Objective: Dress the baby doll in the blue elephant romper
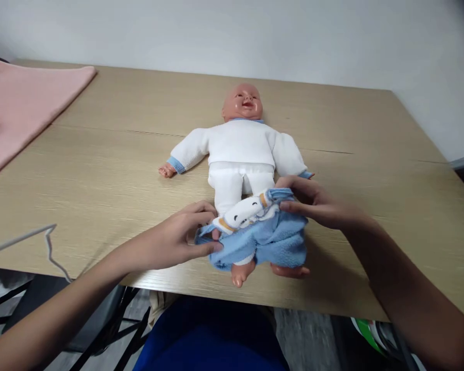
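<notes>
Plainly, in the head view, a baby doll (pixel 239 141) in a white top with blue cuffs lies face up on the wooden table (pixel 100 180). Blue terry pants (pixel 278 237), with a white cartoon-face panel along the top, sit bunched around the doll's lower legs, its bare feet poking out below. Left of the doll's legs, the left hand (pixel 189 234) pinches the pants' upper edge between thumb and fingers; to their right, the right hand (pixel 319 203) pinches the opposite end likewise. Well left of the doll lies a pink cloth (pixel 31 103).
</notes>
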### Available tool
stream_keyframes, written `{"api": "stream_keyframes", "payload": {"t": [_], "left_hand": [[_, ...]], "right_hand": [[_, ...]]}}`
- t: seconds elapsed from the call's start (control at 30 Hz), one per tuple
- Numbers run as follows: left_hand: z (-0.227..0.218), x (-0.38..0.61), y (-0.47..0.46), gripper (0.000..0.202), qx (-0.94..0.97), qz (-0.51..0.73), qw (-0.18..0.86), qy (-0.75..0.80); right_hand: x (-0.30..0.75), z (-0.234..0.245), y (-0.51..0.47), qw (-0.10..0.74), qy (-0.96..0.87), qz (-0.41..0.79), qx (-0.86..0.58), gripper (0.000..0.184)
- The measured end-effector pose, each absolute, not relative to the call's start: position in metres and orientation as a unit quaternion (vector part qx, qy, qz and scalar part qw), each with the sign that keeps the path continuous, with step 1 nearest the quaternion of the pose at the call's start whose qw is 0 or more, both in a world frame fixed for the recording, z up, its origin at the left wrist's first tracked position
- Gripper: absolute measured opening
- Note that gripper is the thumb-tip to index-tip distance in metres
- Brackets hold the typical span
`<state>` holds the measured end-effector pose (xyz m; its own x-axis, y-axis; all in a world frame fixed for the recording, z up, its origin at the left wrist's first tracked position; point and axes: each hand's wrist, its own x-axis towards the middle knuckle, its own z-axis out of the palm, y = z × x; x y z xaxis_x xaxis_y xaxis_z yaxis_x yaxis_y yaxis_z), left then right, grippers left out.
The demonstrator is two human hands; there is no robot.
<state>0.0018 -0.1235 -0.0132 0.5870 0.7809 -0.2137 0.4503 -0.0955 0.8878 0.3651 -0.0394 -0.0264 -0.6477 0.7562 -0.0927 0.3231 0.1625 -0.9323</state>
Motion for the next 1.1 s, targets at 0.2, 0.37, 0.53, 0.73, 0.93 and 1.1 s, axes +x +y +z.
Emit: {"api": "stream_keyframes", "payload": {"t": [0.2,0.37,0.53,0.73,0.93,1.1], "left_hand": [[-0.029,0.002,-0.116,0.027,0.652,0.208,0.59,0.429],[-0.048,0.013,-0.108,0.04,0.542,0.305,0.657,0.426],[-0.054,0.013,-0.111,0.049,0.518,0.291,0.667,0.448],[-0.053,0.012,-0.112,0.027,0.685,0.343,0.438,0.47],[-0.076,0.026,-0.079,0.025,0.659,0.411,0.4,0.487],[-0.088,0.036,-0.043,0.039,0.619,0.438,0.448,0.474]], "right_hand": [[0.334,-0.055,-0.048,0.343,-0.598,0.582,-0.432,0.05],[0.337,-0.06,-0.049,0.363,-0.622,0.513,-0.466,0.052],[0.355,-0.054,-0.044,0.239,-0.697,0.512,-0.441,0.053],[0.346,-0.052,-0.041,0.32,-0.679,0.497,-0.435,0.048],[0.325,-0.072,-0.025,0.391,-0.642,0.493,-0.438,0.052],[0.306,-0.086,-0.01,0.419,-0.574,0.548,-0.442,0.055]]}}
